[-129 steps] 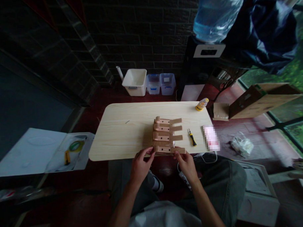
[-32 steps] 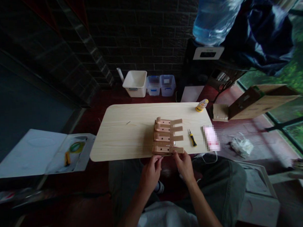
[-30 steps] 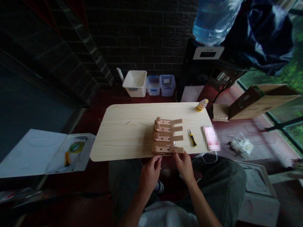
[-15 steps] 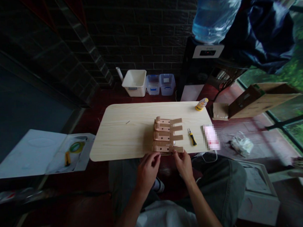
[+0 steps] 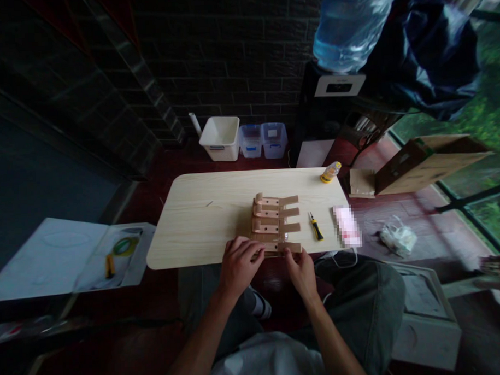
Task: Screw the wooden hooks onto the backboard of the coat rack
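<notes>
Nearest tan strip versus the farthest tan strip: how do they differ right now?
The left hand covers the left end of the nearest strip, and the right hand is at its right end; the farthest strip has no hand on it. The farthest strip's left end visibly curls up; the nearest strip's is hidden. Both are tan and run left to right.

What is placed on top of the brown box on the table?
Four tan strips lie across the brown box. The left hand covers the left end of the nearest strip; the right hand touches its right end. What lies beneath the strips is hidden.
</notes>
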{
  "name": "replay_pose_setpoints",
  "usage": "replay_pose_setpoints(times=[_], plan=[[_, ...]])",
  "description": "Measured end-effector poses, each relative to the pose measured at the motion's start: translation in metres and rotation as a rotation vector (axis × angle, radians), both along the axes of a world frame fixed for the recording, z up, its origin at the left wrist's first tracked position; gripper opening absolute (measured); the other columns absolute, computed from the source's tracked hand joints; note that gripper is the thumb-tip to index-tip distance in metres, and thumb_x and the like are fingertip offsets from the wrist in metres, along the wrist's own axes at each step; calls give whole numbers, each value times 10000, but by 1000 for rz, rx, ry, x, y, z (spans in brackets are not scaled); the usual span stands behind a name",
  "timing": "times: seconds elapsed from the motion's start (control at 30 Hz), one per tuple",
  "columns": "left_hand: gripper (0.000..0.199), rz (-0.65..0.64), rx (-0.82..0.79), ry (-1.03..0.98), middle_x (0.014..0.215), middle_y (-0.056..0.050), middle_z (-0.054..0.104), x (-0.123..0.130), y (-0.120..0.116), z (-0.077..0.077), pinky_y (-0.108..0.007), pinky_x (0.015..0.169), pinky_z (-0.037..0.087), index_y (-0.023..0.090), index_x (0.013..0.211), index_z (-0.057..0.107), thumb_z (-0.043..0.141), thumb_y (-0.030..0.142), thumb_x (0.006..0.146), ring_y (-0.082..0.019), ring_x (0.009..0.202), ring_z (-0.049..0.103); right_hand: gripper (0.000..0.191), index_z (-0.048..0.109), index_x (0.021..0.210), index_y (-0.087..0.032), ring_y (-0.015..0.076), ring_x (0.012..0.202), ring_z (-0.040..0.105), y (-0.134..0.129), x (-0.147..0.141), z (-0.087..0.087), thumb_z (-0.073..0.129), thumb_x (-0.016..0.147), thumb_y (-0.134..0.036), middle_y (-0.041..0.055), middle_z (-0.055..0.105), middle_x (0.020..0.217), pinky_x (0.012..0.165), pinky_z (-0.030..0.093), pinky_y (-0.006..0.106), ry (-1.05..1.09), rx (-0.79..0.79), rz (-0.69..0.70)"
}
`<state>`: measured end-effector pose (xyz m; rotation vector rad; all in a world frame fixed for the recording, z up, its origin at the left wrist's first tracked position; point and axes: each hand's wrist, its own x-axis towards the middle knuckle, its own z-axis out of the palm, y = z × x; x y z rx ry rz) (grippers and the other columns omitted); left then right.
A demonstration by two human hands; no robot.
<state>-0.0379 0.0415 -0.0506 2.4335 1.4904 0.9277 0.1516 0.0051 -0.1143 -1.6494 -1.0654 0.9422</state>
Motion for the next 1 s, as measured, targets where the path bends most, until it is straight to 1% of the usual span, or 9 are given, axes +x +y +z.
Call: replay_pose_setpoints(times=[0.17,0.27,0.4,0.57,0.8,0.93,1.0], plan=[[115,-62,8,57,975,8,752,-1,3,-2,-419,947,444,284,940,708,658,195,885,-227,1084,610,369,703,979,-142,234,735,707,-1,0,-1,586,891,-481,110,768,846,697,530,307,6,-7,1],[139,-101,0,61,998,-6,745,-3,8,-2,-426,977,446,281,980,714,656,196,887,-230,1116,595,373,696,985,-144,231,738,706,-1,0,0,580,898,-487,105,767,849,705,528,305,8,-8,6],[177,-172,-13,70,1009,-18,739,-5,16,-5,-420,972,460,282,1028,718,642,193,895,-217,1085,609,383,690,984,-145,231,735,701,-1,0,2,578,899,-502,98,765,841,693,524,301,6,-7,10],[168,-238,-46,63,999,-18,737,-8,24,-7,-388,917,485,284,992,730,645,183,888,-192,1005,632,397,694,981,-145,236,725,697,-1,0,4,581,893,-515,98,764,825,679,521,304,1,-7,11],[159,-285,-114,33,958,-24,733,-11,30,-19,-335,838,500,275,975,734,625,186,900,-174,935,645,403,696,1008,-150,241,778,712,1,0,3,579,891,-517,107,772,883,727,529,312,14,-10,12],[146,-279,-132,7,949,-28,732,-11,32,-25,-334,848,504,261,971,729,615,195,908,-175,930,652,409,699,1002,-144,239,763,712,1,1,3,580,886,-518,107,771,863,712,532,310,26,-4,19],[159,-276,-144,-11,954,-26,734,-11,32,-27,-331,858,511,258,999,719,611,186,908,-172,935,657,406,703,996,-142,238,749,710,0,1,4,586,882,-514,107,771,852,700,531,309,23,3,9]])
